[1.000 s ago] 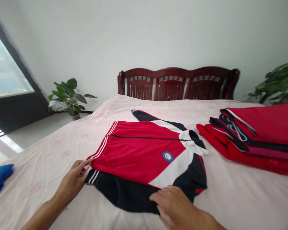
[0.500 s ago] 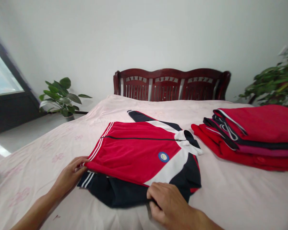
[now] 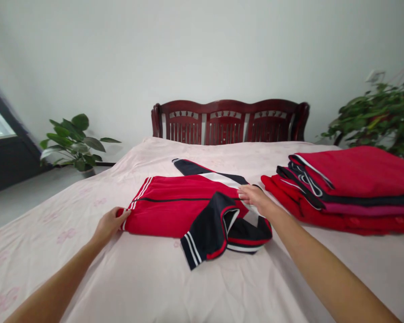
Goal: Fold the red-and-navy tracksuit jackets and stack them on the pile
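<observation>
A red, white and navy zip-up jacket [image 3: 168, 213] lies on the bed, its striped hem to the left and its white collar to the right. My left hand [image 3: 111, 222] pinches the near corner of that hem. At the collar end, my right hand [image 3: 256, 197] is closed on the white fabric. The near side is folded inward, and the navy near sleeve [image 3: 207, 231] lies bent across it, its striped cuff pointing toward me. Stretched out on the far side is the other navy sleeve [image 3: 190, 167]. The round chest badge is hidden.
A stack of folded red and dark clothes [image 3: 357, 188] sits on the right of the pink bedsheet [image 3: 148, 278]. Behind the bed stands a dark wooden headboard [image 3: 225, 125]. Potted plants flank it, one on the left [image 3: 76, 141] and another on the right [image 3: 377, 116].
The jacket's near side and sleeve have been folded inward over the body, covering the badge. My right hand has moved from the near edge up to the collar. My left hand stays at the hem.
</observation>
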Demonstrator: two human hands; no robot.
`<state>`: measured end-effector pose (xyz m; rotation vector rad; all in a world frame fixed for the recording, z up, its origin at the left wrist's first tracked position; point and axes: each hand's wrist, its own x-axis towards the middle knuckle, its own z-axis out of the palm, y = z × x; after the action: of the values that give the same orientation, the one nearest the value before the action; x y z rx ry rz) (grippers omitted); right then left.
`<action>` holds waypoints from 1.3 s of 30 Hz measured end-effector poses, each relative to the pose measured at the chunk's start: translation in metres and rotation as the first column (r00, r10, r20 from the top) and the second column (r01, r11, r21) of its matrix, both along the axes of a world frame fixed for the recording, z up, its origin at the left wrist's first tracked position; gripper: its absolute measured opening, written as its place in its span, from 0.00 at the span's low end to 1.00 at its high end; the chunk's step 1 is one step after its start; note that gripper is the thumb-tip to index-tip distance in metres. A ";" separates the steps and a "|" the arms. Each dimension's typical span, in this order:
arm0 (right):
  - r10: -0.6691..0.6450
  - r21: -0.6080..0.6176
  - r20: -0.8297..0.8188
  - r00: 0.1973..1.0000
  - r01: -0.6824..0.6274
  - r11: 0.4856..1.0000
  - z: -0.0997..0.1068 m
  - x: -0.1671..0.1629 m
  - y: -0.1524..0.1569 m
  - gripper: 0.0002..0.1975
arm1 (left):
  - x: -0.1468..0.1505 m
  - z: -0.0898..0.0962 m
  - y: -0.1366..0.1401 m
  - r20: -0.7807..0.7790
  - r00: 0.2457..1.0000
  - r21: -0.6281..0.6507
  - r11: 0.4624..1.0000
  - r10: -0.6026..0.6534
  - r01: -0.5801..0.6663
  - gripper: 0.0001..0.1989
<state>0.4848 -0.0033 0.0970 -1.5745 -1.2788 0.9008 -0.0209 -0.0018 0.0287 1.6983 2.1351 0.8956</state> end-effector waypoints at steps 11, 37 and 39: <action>0.029 0.068 0.716 0.698 -0.111 0.991 -0.069 -0.011 -0.112 0.43 | 0.003 0.000 0.006 -0.165 0.985 0.005 0.999 0.045 -0.045 0.22; 0.041 0.232 0.773 0.633 -0.342 0.911 -0.077 0.018 -0.108 0.41 | 0.208 -0.003 -0.096 -0.213 0.710 -0.025 0.730 -0.671 0.683 0.29; 0.024 0.247 0.784 0.620 -0.348 0.905 -0.077 0.020 -0.109 0.42 | 0.211 -0.002 -0.087 -0.167 0.717 0.013 0.726 -0.676 0.688 0.20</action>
<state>0.5044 -0.1121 0.0199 -1.5550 -2.1134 -0.0016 0.1898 -0.0891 0.0263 2.4051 1.3280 0.6268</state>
